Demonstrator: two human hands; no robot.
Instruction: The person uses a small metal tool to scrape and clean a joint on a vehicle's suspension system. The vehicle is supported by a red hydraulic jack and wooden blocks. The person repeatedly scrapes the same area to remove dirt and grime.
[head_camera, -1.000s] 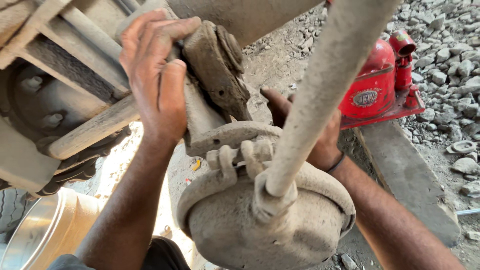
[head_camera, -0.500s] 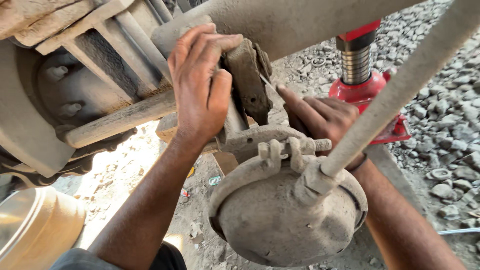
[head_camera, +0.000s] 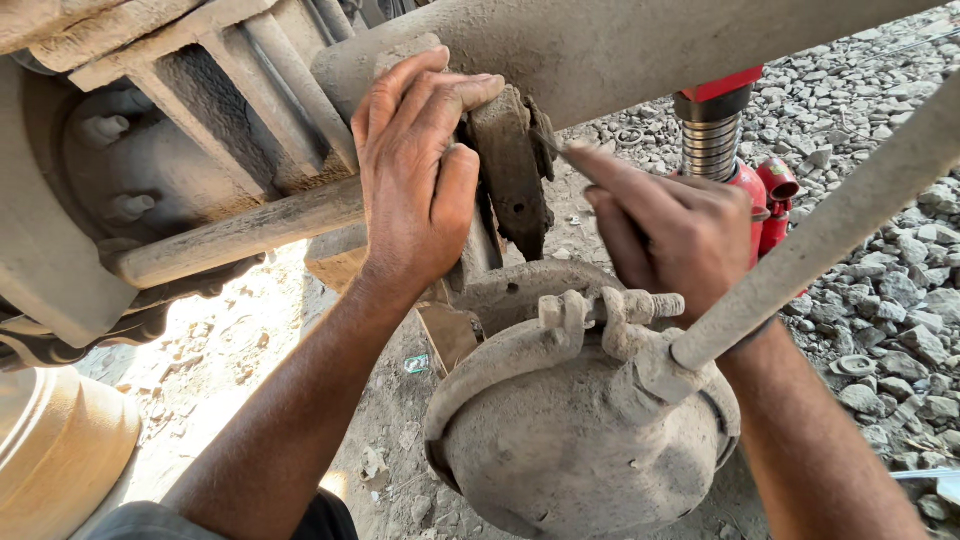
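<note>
Working under a dusty truck axle (head_camera: 620, 50), the left hand (head_camera: 420, 190) is wrapped over the top of a rusty bracket (head_camera: 510, 170) bolted up by the axle, fingers curled and gripping it. The right hand (head_camera: 680, 230) is half closed, index finger poking at the bracket's far face; can't tell if it's pinching anything. Just below sits the round brake chamber (head_camera: 570, 440) with its clamp bolt (head_camera: 615, 308), hose (head_camera: 830, 230) running off to the right. A red bottle jack (head_camera: 735, 175) stands on loose gravel (head_camera: 890, 270), and that's my worry: if it shifts, the axle drops on both hands. That heavy bracket could also pinch fingers if it slips. Compared with half a second ago, the right hand has lifted closer to the bracket; the left hasn't budged.
</note>
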